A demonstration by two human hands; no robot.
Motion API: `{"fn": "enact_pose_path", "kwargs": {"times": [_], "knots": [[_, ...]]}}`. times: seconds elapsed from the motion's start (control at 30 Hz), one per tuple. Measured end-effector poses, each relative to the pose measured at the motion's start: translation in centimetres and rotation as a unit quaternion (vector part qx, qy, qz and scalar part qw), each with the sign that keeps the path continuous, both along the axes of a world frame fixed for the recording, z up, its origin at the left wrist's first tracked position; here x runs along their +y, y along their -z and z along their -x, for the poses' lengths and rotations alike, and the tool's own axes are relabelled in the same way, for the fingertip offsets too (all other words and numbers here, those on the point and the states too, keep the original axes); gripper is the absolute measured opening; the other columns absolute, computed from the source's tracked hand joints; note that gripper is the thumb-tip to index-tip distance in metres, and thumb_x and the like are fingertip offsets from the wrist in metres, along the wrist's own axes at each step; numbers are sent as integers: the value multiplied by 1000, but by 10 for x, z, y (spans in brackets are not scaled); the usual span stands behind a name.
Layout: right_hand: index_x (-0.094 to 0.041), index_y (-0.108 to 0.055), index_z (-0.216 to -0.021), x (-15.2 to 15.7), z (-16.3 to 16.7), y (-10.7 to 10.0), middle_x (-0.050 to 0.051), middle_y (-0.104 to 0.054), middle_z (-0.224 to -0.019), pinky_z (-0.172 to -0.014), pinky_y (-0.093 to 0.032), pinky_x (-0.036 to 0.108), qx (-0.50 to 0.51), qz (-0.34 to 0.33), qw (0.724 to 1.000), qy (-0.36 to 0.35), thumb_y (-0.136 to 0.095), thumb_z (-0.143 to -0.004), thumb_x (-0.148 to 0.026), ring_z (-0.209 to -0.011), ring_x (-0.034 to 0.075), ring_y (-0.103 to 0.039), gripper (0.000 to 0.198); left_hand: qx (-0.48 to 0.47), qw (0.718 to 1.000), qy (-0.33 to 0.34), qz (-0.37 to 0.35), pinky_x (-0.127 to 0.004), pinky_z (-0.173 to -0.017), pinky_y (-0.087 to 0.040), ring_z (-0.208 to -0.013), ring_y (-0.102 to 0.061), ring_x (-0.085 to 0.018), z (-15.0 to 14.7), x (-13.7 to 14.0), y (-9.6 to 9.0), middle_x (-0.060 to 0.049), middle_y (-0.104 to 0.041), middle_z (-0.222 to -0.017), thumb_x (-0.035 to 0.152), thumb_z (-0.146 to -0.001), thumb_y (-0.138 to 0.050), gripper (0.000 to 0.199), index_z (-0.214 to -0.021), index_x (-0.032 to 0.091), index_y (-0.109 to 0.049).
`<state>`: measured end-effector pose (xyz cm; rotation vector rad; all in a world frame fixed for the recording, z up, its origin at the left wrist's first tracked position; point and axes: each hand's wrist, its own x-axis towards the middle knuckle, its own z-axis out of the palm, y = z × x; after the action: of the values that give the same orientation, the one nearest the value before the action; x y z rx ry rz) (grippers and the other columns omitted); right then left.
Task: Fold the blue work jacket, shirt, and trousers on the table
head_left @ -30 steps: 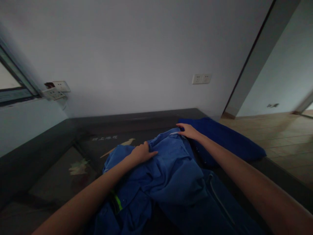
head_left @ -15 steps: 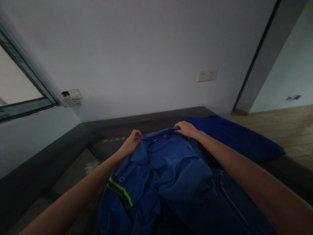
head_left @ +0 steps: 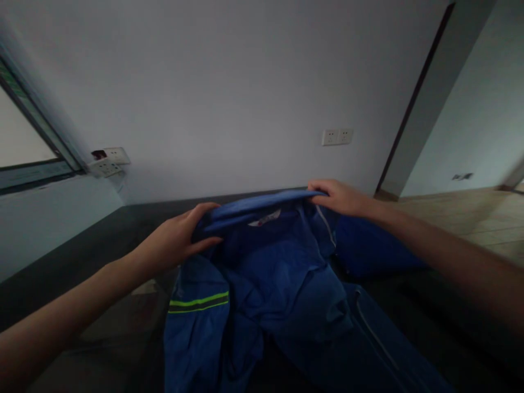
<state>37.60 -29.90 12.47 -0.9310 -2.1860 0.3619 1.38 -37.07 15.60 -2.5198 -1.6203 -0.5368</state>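
A blue work jacket (head_left: 278,273) lies unzipped, its collar raised and stretched between my two hands. A white label shows inside the neck, and a yellow-green and grey reflective band crosses the sleeve at left. My left hand (head_left: 180,234) wraps round the left end of the collar, thumb on the inner side and fingers over the top edge. At the collar's right end, my right hand (head_left: 335,196) pinches the cloth between thumb and fingers. The lower part of the jacket lies crumpled, with a zip edge running down at right.
Beneath the jacket is a dark table-like surface (head_left: 102,234), set against a pale wall (head_left: 229,109). A folded bright blue cloth (head_left: 372,251) lies at right. Wall sockets (head_left: 338,136) are behind, an extension socket (head_left: 107,164) and a window at left; tiled floor (head_left: 462,218) stretches right.
The collar has been lifted and spread wider, showing the label more clearly. My left hand has moved left and nearer with its thumb inside; my right hand has gone up and right.
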Motion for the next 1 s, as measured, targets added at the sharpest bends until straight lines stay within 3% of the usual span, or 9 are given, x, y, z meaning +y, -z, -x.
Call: {"fn": "enact_pose_path", "kwargs": {"times": [0.1, 0.2, 0.33, 0.53, 0.63, 0.73, 0.87, 1.0], "knots": [[-21, -49, -64, -11, -5, 24, -3, -51, -63, -56, -34, 23, -37, 87, 995, -38, -53, -76, -36, -60, 14, -47, 20, 30, 999, 16, 34, -34, -83, -50, -94, -63, -26, 10, -18, 22, -4, -60, -117, 41, -73, -64, 53, -123, 29, -51], [-21, -51, -68, -18, -9, 43, -2, -54, -65, -57, -35, 24, -52, 103, 993, -30, -53, -78, -41, -62, 15, -50, 23, 71, 996, 11, 57, -32, -81, -51, -89, -64, -23, 21, -23, 43, -4, -60, -115, 30, -79, -53, 40, -119, 31, -56], [-21, -55, -76, -23, -13, 46, -1, -58, -69, -59, -35, 26, -97, 59, 994, 6, -54, -81, -46, -64, 16, -54, 26, 107, 993, 6, 41, -31, -80, -51, -88, -64, -22, 32, -20, 55, -5, -60, -115, 27, -82, -46, 38, -118, 31, -57], [-23, -56, -94, -33, -25, 38, 3, -65, -85, -65, -38, 28, -186, -26, 981, 53, -59, -81, -45, -76, 21, -61, 26, 127, 992, -7, 22, -34, -87, -48, -100, -61, -23, 37, -24, 46, -4, -64, -110, 26, -85, -41, 32, -110, 27, -61], [-23, -59, -98, -35, -33, 42, 4, -66, -90, -70, -41, 31, -201, -74, 974, 68, -52, -86, -37, -83, 22, -61, 20, 113, 993, -42, 13, -36, -91, -46, -103, -61, -24, 40, -23, 45, -5, -66, -110, 26, -85, -38, 34, -108, 25, -63], [-22, -63, -90, -34, -36, 49, 7, -66, -89, -78, -42, 35, -179, -100, 977, 57, -44, -90, -34, -89, 24, -59, 22, 73, 992, -96, 38, -35, -87, -47, -102, -63, -25, 46, -16, 53, -5, -66, -113, 27, -86, -33, 39, -114, 26, -60], [-19, -62, -85, -31, -26, 57, 8, -66, -89, -80, -44, 36, -93, -17, 995, 29, -39, -92, -39, -86, 23, -59, 31, -16, 988, -130, 83, -32, -81, -49, -94, -66, -24, 51, 1, 66, -6, -70, -102, 28, -84, -30, 41, -114, 22, -57], [-19, -61, -94, -31, -15, 52, 8, -67, -95, -82, -45, 36, -24, 51, 998, 26, -40, -90, -43, -91, 24, -61, 32, -103, 986, -98, 86, -28, -78, -49, -89, -65, -21, 49, 15, 60, -3, -70, -93, 32, -82, -32, 35, -100, 20, -59]]}}
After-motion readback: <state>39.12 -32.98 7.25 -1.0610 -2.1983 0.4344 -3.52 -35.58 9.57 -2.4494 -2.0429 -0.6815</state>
